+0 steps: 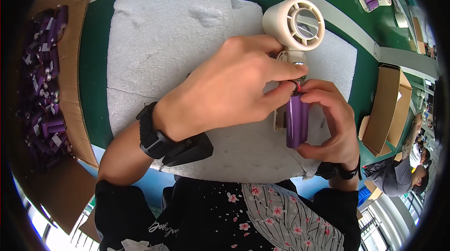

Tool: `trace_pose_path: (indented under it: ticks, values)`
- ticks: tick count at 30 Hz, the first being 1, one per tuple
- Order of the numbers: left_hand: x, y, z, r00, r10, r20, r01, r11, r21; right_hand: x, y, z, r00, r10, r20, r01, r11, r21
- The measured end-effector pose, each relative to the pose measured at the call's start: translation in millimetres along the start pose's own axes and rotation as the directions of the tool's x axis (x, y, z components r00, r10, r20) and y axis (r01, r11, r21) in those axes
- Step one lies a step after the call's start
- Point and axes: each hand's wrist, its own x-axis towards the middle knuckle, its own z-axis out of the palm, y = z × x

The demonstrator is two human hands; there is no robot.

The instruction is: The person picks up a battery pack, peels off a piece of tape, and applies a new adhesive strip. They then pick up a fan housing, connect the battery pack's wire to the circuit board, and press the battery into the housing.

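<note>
A cream handheld fan [281, 21] with a round slotted head and a mirror-like centre lies over the white foam sheet. Its handle is open, baring part of a small circuit board and a red wire [297, 87]. Reaching across from the left, my left hand [234, 82] grips the fan just below its head, thumb and index finger pressed near the board and wire. My right hand [335, 122] holds a purple battery pack [296, 122] of cylindrical cells between thumb and fingers, over the open handle shell. My left fingers partly hide the board and wire ends.
White foam [159, 49] covers the green bench [96, 73] before me. At left stands a cardboard box [77, 54] full of purple battery packs. Another opened fan [375, 0] lies far right, above an open carton [386, 110]. A co-worker [398, 176] sits at right.
</note>
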Motion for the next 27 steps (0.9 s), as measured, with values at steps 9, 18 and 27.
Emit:
trace_pose_path:
  ticks: [9,18,27]
  values:
    - [-0.3,0.4,-0.6,1.000,0.007,0.014,-0.007,1.000,-0.016,5.0,-8.9,8.3,0.989,-0.146,-0.013,0.128,0.900,-0.418]
    - [-1.2,-2.1,2.3,0.999,-0.001,-0.032,-0.001,0.997,-0.077,-1.8,-12.6,11.9,0.984,-0.175,-0.026,0.143,0.874,-0.465]
    - [-0.7,-1.4,6.1,0.997,-0.020,-0.077,0.015,0.998,-0.058,-3.0,-19.9,13.8,0.987,-0.159,0.000,0.129,0.797,-0.590]
